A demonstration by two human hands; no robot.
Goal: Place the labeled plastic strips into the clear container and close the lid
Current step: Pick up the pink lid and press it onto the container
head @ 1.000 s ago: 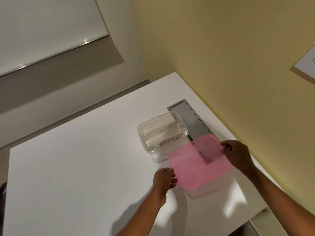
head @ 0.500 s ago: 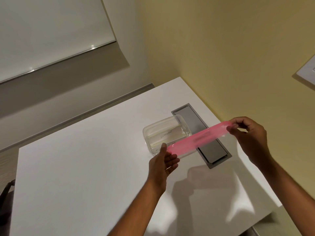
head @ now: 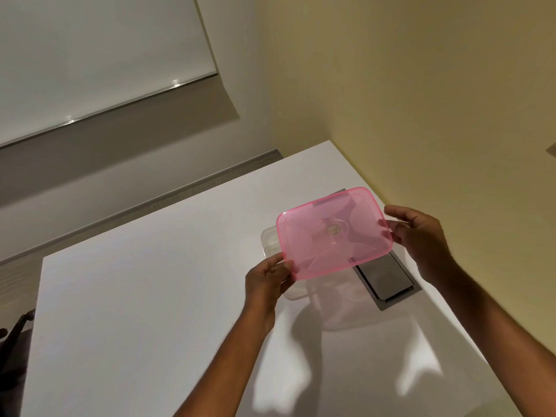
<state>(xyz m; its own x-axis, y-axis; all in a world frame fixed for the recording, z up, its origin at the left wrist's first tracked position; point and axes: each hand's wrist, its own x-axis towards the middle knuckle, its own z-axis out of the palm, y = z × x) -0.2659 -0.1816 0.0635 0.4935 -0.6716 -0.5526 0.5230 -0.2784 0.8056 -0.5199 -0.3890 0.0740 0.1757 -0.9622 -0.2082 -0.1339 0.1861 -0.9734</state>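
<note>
A translucent pink lid (head: 334, 233) hangs in the air over the table, its broad face turned toward me. My left hand (head: 267, 281) pinches its lower left corner and my right hand (head: 418, 236) grips its right edge. The clear container (head: 269, 240) stands on the white table (head: 144, 311) behind the lid, and only its left rim shows. The labeled strips inside it are hidden by the lid.
A grey metal cable hatch (head: 382, 281) is set into the table right of the container. A yellow wall runs along the table's right side. A window blind (head: 90, 61) is at the far left. A dark chair part (head: 15, 329) shows at the left edge.
The lid was flat low over the table, then turned edge-on as both hands lifted it; now its face is toward me, above the container.
</note>
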